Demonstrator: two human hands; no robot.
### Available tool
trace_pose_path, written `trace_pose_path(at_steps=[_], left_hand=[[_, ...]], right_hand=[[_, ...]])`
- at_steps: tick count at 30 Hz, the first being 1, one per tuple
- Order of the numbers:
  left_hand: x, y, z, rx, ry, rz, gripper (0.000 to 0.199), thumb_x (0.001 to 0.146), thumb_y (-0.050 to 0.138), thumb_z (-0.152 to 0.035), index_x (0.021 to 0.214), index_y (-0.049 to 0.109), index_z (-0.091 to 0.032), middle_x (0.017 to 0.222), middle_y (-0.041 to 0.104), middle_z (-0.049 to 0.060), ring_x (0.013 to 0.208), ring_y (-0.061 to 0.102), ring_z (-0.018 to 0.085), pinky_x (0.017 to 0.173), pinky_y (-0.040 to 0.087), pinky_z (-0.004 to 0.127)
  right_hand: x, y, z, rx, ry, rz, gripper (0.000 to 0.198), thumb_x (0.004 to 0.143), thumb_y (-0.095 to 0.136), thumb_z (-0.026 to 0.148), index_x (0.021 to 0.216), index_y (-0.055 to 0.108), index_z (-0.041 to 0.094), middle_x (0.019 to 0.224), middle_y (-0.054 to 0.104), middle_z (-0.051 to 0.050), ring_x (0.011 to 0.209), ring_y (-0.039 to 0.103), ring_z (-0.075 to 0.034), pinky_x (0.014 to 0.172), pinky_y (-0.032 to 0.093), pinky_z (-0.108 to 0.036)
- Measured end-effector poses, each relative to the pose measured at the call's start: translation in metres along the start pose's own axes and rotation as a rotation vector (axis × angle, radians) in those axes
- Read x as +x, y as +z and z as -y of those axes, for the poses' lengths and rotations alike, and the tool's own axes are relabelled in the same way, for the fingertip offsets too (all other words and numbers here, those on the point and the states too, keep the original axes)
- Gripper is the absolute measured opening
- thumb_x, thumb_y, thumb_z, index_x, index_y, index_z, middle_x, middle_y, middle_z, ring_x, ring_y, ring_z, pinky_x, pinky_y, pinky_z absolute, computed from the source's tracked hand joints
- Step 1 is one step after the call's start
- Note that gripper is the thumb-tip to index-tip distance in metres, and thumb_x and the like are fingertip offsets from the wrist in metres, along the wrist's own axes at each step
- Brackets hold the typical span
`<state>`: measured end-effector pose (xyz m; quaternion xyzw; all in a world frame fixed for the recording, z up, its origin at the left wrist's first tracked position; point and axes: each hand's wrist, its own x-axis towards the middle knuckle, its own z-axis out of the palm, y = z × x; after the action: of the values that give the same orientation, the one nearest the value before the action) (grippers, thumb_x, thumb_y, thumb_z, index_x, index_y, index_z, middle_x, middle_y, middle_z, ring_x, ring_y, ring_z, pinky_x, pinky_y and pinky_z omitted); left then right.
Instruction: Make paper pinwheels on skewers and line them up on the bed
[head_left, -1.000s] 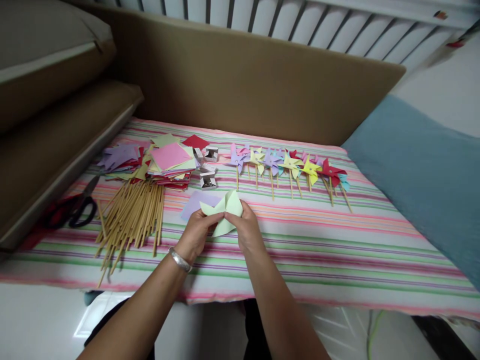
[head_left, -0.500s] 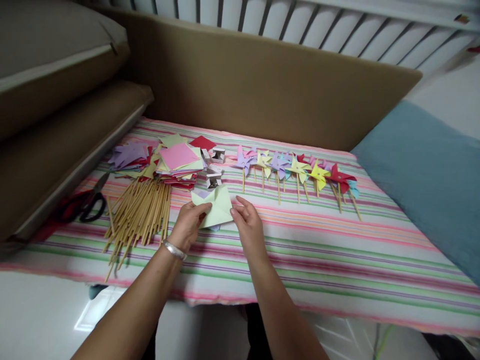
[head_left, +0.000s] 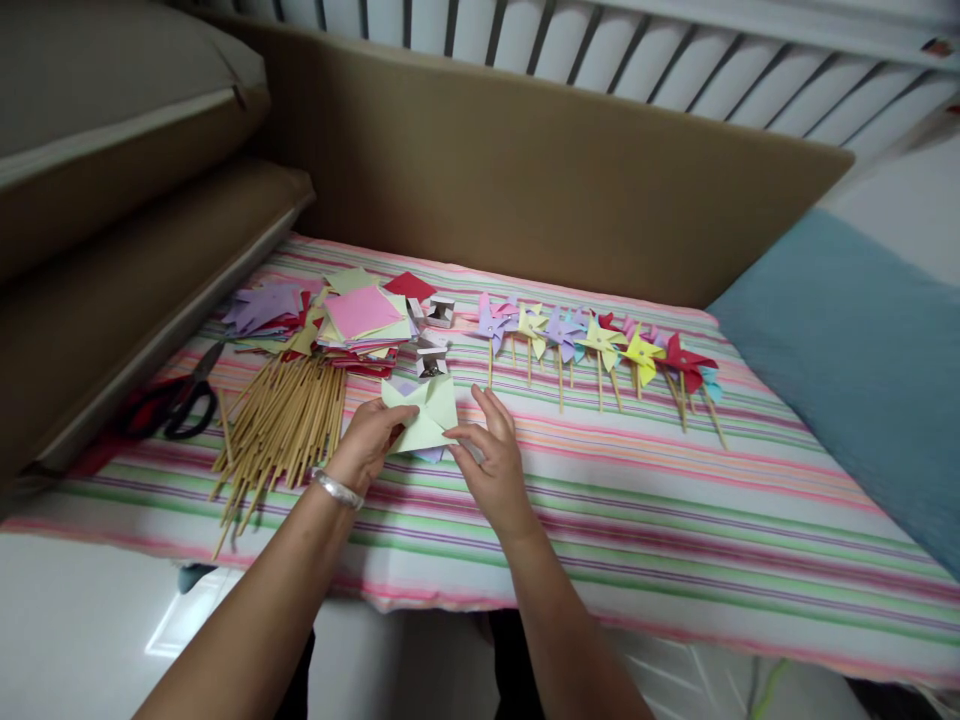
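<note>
A pale green paper pinwheel blade (head_left: 433, 420), partly folded toward its middle, is in front of me. My left hand (head_left: 369, 438) pinches it from the left, thumb pressed on the folded centre. At its lower right corner, my right hand (head_left: 487, 455) has thumb and index finger closed on the edge, the other fingers raised. A bit of lilac paper (head_left: 429, 454) shows beneath the green sheet. Just beyond it stand small open boxes (head_left: 432, 362), one with dark bits inside. Left of them lies a stack of coloured paper squares (head_left: 364, 312).
A bundle of wooden sticks (head_left: 281, 425) and black-handled scissors (head_left: 184, 395) lie to the left. Finished pinwheels (head_left: 600, 345) line the back right of the striped cloth (head_left: 675, 530). A brown board (head_left: 525, 170) rises behind; brown cushions (head_left: 150, 240) stand left.
My right hand has shifted slightly left and down along the green paper, to its lower right corner. The left thumb stays on the folded middle.
</note>
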<state>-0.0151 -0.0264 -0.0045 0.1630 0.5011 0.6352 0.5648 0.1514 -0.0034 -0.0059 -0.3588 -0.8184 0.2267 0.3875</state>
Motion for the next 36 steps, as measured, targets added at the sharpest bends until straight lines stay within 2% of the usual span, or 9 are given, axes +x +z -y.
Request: trace_pose_path(at_steps=[6,15,20,26,36], left_hand=[[0.000,-0.001,0.001,0.048,-0.009,-0.020,0.029,0.050,0.075,-0.019,0.076,0.068,-0.010,0.065,0.070,0.005,0.061,0.063,0.017,0.060,0.047,0.026],[-0.004,0.003,-0.001,0.132,-0.056,0.006,0.031,0.047,0.076,-0.021,0.075,0.068,-0.010,0.066,0.070,0.005,0.057,0.062,0.017,0.057,0.047,0.027],[-0.006,0.006,0.005,0.200,-0.054,0.061,0.031,0.051,0.075,-0.021,0.079,0.069,-0.011,0.066,0.069,0.005,0.059,0.062,0.017,0.057,0.045,0.026],[-0.010,0.012,0.012,0.232,-0.048,0.092,0.025,0.053,0.073,-0.021,0.075,0.069,-0.011,0.063,0.067,0.003,0.050,0.056,0.013,0.050,0.040,0.023],[-0.013,0.015,0.014,0.138,-0.117,0.138,0.025,0.052,0.074,-0.019,0.076,0.069,-0.011,0.063,0.068,0.003,0.053,0.058,0.013,0.053,0.042,0.023]], right_hand=[[0.003,-0.007,-0.002,0.120,0.057,0.045,0.012,0.080,0.059,0.022,0.082,0.070,0.026,0.139,0.044,-0.002,0.134,0.026,-0.023,0.108,0.025,-0.046],[0.004,-0.009,-0.003,0.269,0.179,0.128,0.007,0.076,0.063,0.023,0.074,0.069,0.025,0.142,0.039,-0.001,0.136,0.023,-0.023,0.110,0.019,-0.045],[0.004,-0.002,-0.001,0.254,0.226,0.069,0.003,0.073,0.066,0.025,0.070,0.066,0.024,0.142,0.040,-0.002,0.136,0.022,-0.024,0.107,0.025,-0.047],[0.003,0.004,-0.003,0.177,0.213,0.009,0.006,0.076,0.062,0.025,0.073,0.066,0.023,0.141,0.041,-0.003,0.136,0.023,-0.025,0.108,0.021,-0.049],[0.002,0.007,-0.006,0.098,0.206,-0.023,0.007,0.078,0.061,0.026,0.073,0.064,0.022,0.140,0.042,-0.006,0.135,0.025,-0.025,0.108,0.021,-0.048]])
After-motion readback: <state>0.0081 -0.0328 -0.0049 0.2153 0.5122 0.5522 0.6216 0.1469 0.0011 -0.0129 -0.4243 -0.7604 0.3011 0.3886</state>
